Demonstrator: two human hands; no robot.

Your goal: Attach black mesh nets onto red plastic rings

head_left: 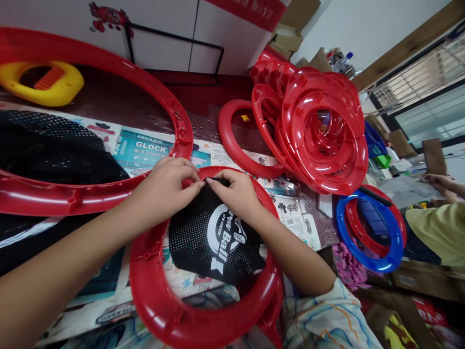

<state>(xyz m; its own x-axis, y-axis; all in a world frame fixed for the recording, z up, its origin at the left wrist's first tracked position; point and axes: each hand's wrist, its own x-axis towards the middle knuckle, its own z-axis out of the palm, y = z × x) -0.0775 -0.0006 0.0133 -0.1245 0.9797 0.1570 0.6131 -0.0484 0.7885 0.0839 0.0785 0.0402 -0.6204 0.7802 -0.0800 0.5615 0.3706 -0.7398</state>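
Note:
A red plastic ring (152, 300) lies on the table in front of me, with a piece of black mesh fabric (196, 242) bearing a white printed logo lying inside it. My left hand (165, 186) pinches the top edge of the mesh against the far rim of the ring. Right beside it, my right hand (238, 191) pinches the same mesh edge, fingertips almost touching the left hand's. Both hands are closed on the fabric.
A large red hoop (109, 63) with black mesh lies at left, a yellow part (43, 85) behind it. A stack of red rings (327, 135) leans at right, beside a blue ring (378, 261). Another person's hand (439, 182) shows far right. Printed paper sheets (145, 150) cover the table.

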